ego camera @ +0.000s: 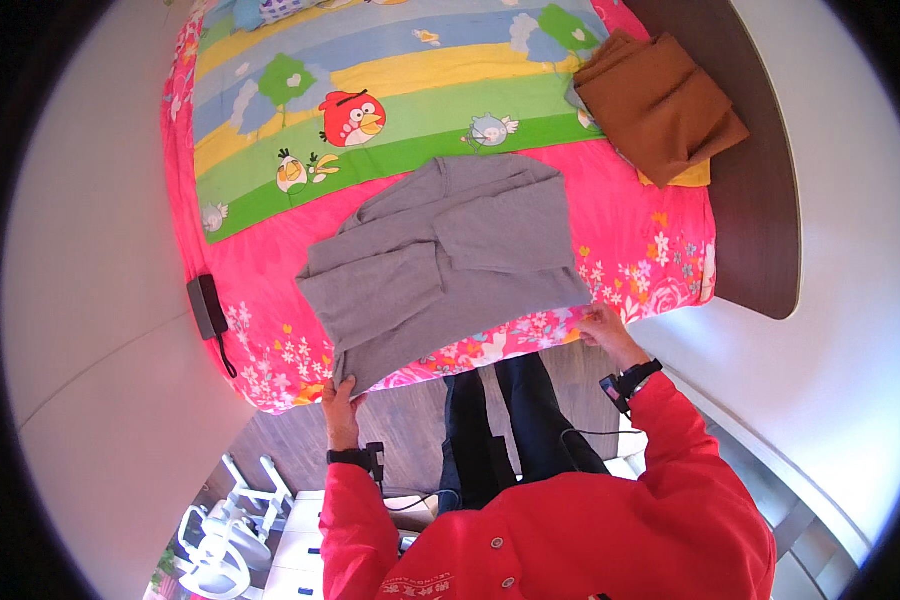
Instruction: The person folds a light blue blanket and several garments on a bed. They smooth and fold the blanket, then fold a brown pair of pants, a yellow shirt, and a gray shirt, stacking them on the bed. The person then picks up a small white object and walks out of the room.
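A grey long-sleeved top (495, 232) lies spread on a pink floral bedspread (270, 262), its sleeves folded inward across the body. Its collar end points away from me and the hem faces me. My left hand (342, 409) pinches the hem's left corner at the bed's near edge, thumb on top of the cloth. At the opposite corner, my right hand (606, 331) grips the hem's right end between thumb and fingers. The cloth between both hands runs in a slanting line along the bed edge.
A folded brown cloth (660, 105) lies on a yellow one (697, 172) at the bed's right edge, beside a dark wooden panel (757, 202). Farther back spreads a striped cartoon blanket (435, 90). A black power adapter (208, 307) sits left. White furniture (225, 536) stands behind me, lower left.
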Demonstrator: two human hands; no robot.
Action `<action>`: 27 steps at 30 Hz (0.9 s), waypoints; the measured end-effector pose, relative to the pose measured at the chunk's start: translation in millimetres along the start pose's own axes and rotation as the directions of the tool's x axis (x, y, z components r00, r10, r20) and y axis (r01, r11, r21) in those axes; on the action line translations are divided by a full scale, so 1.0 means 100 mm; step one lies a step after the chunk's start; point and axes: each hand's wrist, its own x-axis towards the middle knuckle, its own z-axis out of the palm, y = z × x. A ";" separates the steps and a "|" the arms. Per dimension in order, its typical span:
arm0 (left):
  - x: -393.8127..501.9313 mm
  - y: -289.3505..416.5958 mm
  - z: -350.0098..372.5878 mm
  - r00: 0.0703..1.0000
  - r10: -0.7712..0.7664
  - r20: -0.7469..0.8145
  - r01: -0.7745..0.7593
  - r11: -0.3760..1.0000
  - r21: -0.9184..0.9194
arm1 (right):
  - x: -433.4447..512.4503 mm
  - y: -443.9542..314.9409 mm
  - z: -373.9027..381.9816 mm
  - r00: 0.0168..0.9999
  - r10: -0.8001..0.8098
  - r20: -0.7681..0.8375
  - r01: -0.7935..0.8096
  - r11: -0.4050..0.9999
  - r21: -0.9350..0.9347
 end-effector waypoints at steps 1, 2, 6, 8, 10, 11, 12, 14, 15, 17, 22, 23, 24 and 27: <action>-0.06 0.03 0.06 0.998 0.052 -0.028 -0.053 0.998 -0.022 | -0.02 0.12 0.01 0.999 0.024 0.026 -0.025 1.000 0.018; -0.08 0.10 0.16 0.990 0.133 0.047 -0.132 0.991 -0.018 | -0.02 0.21 0.04 0.996 0.030 0.082 -0.034 0.998 0.049; -0.15 0.44 0.82 0.847 0.467 0.254 -0.508 0.852 0.127 | -0.10 0.42 0.12 0.987 -0.023 0.160 0.007 0.995 0.099; -0.15 0.55 1.35 0.741 0.558 0.375 -0.643 0.750 0.156 | -0.17 0.47 0.14 0.983 -0.042 0.179 0.018 0.990 0.138; -0.18 0.57 1.92 0.594 0.583 0.555 -0.743 0.662 0.100 | -0.24 0.52 0.14 0.972 -0.065 0.225 0.015 0.975 0.220; -0.23 0.54 2.19 0.491 0.579 0.651 -0.794 0.604 0.062 | -0.28 0.55 0.13 0.977 -0.057 0.203 0.017 0.981 0.194; -0.30 0.49 2.43 0.412 0.533 0.739 -0.846 0.525 0.094 | -0.31 0.59 0.11 0.978 -0.042 0.204 0.008 0.986 0.165; -0.52 0.34 2.78 0.283 0.420 0.863 -0.925 0.356 0.131 | -0.35 0.66 0.05 0.982 -0.036 0.184 0.009 0.989 0.145; -0.64 0.26 2.89 0.242 0.354 0.903 -0.951 0.272 0.148 | -0.36 0.69 0.01 0.984 -0.004 0.180 -0.023 0.989 0.147; -0.81 0.09 2.94 0.299 0.338 0.892 -0.934 0.295 0.202 | -0.34 0.72 -0.10 0.983 0.005 0.185 -0.040 0.982 0.187; -0.53 -0.19 2.49 0.603 0.585 0.542 -0.798 0.447 0.406 | -0.07 0.33 -0.27 0.907 -0.324 -0.271 0.359 0.929 0.090; -0.40 -0.22 2.38 0.735 0.574 0.362 -0.678 0.600 0.425 | 0.03 0.15 -0.26 0.806 -0.447 -0.387 0.456 0.887 -0.075; -0.25 -0.24 2.31 0.869 0.472 0.147 -0.457 0.654 0.604 | 0.15 -0.05 -0.21 0.821 -0.454 -0.346 0.477 0.879 -0.022; 0.03 -0.23 2.20 0.922 0.200 0.332 -0.269 0.947 0.175 | 0.45 -0.69 0.08 0.890 -0.410 -0.199 0.437 0.892 0.118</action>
